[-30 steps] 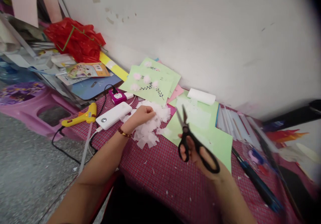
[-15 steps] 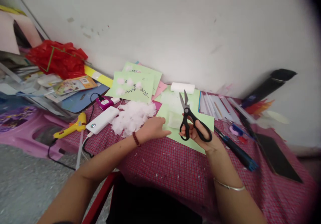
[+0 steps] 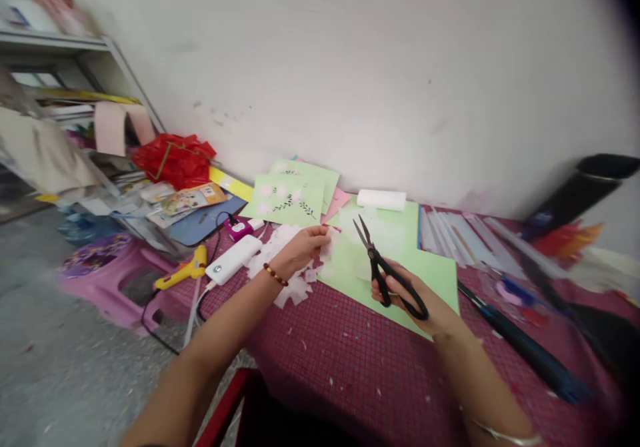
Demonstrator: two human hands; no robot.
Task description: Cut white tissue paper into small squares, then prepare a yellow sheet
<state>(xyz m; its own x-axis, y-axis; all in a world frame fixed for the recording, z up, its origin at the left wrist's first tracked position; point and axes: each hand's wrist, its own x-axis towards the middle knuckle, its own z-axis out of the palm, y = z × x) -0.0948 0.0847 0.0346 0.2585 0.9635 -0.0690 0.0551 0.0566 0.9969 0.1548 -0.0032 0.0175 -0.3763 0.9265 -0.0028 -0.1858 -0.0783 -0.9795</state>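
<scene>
My right hand (image 3: 410, 297) grips black scissors (image 3: 383, 270) by the handles, blades slightly parted and pointing up and away over a light green sheet (image 3: 400, 267). My left hand (image 3: 303, 247) is closed in a pinch on a small white tissue piece (image 3: 327, 243), held just above a heap of white tissue pieces (image 3: 290, 280) on the red checked tablecloth (image 3: 350, 353). The two hands are about a hand's width apart.
Green cards with tissue flowers (image 3: 287, 197) lie by the wall, next to a white roll (image 3: 381, 199). A white power bank (image 3: 233, 260), a yellow glue gun (image 3: 185, 272) and cables sit at left. A dark blue tool (image 3: 525, 350) and strips lie at right. A pink stool (image 3: 110, 280) stands beside the table.
My left hand moved back from the green sheet to the tissue heap and lifted a piece. My right hand with the scissors tilted and dropped slightly. The camera swung left.
</scene>
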